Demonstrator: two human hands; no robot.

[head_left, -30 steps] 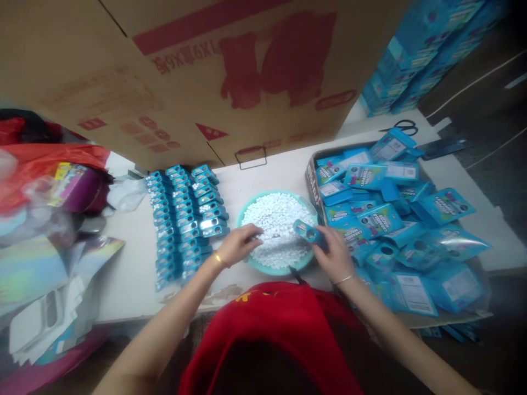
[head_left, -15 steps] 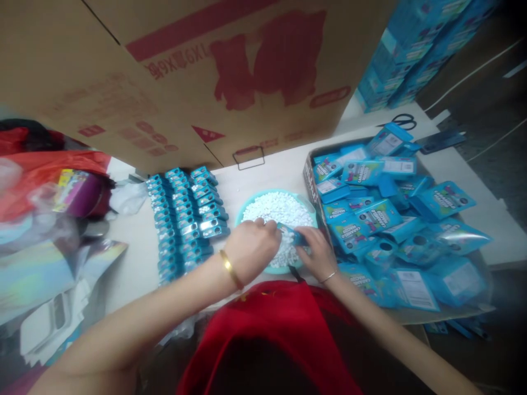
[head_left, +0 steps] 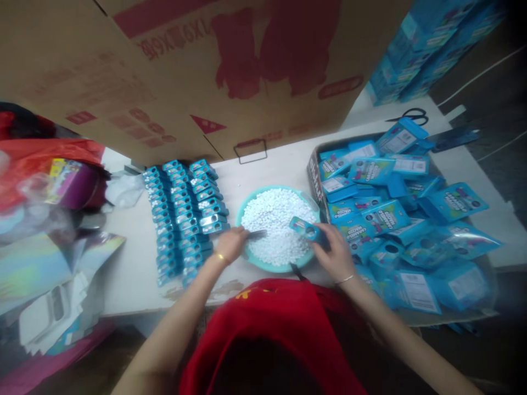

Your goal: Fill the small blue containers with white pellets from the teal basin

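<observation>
My right hand (head_left: 335,253) is closed around the lower end of a small blue candy box (head_left: 304,227) with a dark round hole, tilted over the right side of a bowl. The turquoise bowl (head_left: 276,269) is heaped with small white candies (head_left: 280,211). At the bowl's left rim, my left hand (head_left: 231,244) grips a thin grey metal spoon (head_left: 258,234), whose far end lies over the candies; its shape is blurred. Left of that hand, several blue candy boxes (head_left: 181,214) stand in three tight rows, with white candies visible in some openings.
An open carton (head_left: 316,178) heaped with blue boxes stands at the right. A large cardboard box (head_left: 173,88) walls off the back. Scissors (head_left: 414,116) and a dark phone (head_left: 455,140) lie back right. Plastic bags (head_left: 125,189) and shiny sheets (head_left: 33,269) lie at the left.
My left hand has moved left, away from the candy box to the bowl's left rim, showing the spoon. My right hand has shifted slightly right with the box. The view has shifted a little.
</observation>
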